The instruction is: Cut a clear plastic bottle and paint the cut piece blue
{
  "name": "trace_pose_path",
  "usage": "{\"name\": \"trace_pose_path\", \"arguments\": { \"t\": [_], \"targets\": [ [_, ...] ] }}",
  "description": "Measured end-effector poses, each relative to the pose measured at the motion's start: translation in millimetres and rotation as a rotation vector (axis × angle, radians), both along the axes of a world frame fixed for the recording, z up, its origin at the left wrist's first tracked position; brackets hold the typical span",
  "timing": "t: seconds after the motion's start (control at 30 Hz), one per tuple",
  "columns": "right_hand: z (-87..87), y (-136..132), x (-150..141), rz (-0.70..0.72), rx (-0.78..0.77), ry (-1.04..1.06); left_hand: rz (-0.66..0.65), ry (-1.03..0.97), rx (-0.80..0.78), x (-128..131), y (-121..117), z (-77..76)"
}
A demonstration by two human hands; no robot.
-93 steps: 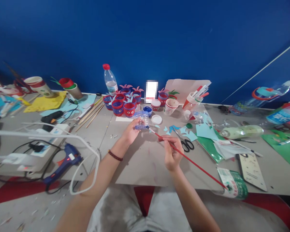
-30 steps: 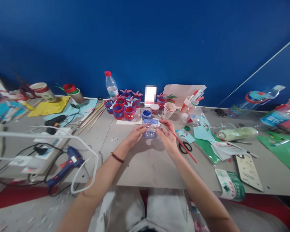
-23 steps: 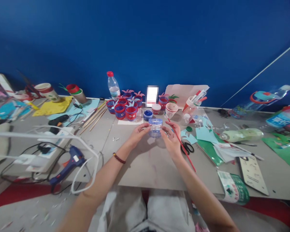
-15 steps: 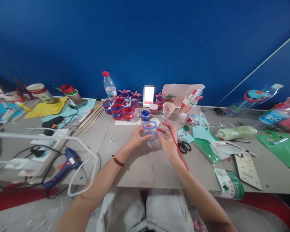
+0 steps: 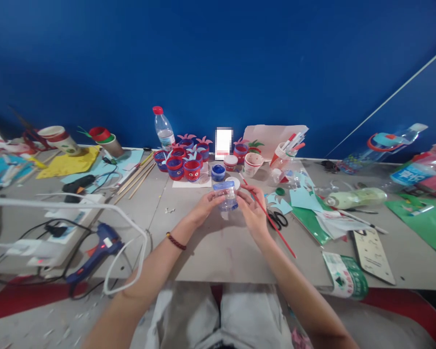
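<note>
Above the table, a small clear plastic cup with blue paint on its rim and lower part is held between my two hands, tilted. My left hand has its fingers closed on the cup's left side. My right hand pinches the cup's right side and also holds a thin red paintbrush, which slants down across the hand toward the front right. Just behind the cup are an open jar of blue paint and a white lid. Black-handled scissors lie right of my right hand.
Several painted cups with paper leaves stand behind left, near a red-capped bottle. Paper cups stand behind right. A glue gun, power strip and cables lie left; plastic bottles and coloured paper lie right.
The cup has turned and tilted in my hands, so its rim shows more edge-on. The paintbrush's lower end has swung to the right, away from my forearm.
</note>
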State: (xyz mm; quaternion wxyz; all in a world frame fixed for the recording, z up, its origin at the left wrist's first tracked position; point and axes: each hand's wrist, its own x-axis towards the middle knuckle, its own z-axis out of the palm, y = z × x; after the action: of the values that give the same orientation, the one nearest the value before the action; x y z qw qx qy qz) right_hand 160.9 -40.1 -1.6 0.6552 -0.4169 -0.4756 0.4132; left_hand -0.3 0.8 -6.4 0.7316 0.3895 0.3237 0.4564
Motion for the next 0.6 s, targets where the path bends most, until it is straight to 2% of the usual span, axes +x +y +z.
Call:
{"name": "trace_pose_path", "arguments": {
  "t": [0.17,0.37,0.47,0.6],
  "targets": [
    [-0.4,-2.4,1.6,0.003,-0.002,-0.027,0.094,0.019,0.016,-0.6,4.0,-6.4],
    [3.9,-6.8,-0.4,0.017,0.03,-0.098,0.073,0.031,0.007,-1.1,4.7,-9.6],
    [6.4,-5.6,1.3,-0.027,0.083,-0.124,0.041,-0.056,-0.003,-2.9,5.1,-8.5],
    [6.6,-2.6,4.4,-0.161,0.129,-0.097,0.029,-0.246,-0.08,-9.5,5.0,-1.9]
  ]
}}
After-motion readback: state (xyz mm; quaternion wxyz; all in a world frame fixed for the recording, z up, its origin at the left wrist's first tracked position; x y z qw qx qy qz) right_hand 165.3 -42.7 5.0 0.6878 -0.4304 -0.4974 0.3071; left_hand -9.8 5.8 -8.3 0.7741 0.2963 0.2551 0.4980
